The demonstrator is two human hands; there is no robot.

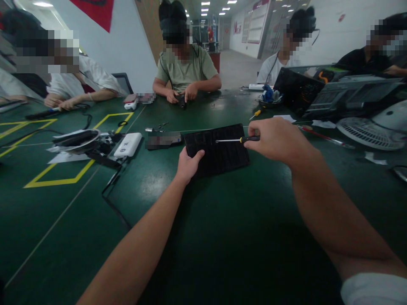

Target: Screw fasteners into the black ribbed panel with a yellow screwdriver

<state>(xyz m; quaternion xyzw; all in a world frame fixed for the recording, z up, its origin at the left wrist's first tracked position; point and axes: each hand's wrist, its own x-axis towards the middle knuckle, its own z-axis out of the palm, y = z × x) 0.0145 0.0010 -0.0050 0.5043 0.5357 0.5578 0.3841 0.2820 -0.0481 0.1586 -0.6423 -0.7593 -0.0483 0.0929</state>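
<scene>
A flat black rectangular panel (230, 154) is tilted up over the green table, its exact kind unclear. My left hand (189, 164) grips its left edge, thumb on the face and the other fingers hidden behind. In my right hand (270, 137) is a screwdriver (249, 139) with a black and yellow handle, pinched between thumb and fingers. Its thin metal shaft points left across the panel, the tip at a small round spot near the upper middle. Just left of the panel lies a dark flat piece (163, 141), partly blurred out.
A white power bank (128, 145) and a pile of parts with cables (78, 140) lie to the left. At right are a white fan (378, 127), a dark equipment case (343, 97) and a red-handled tool (324, 136). A yellow screwdriver (255, 114) lies beyond my right hand. Several people sit around the table.
</scene>
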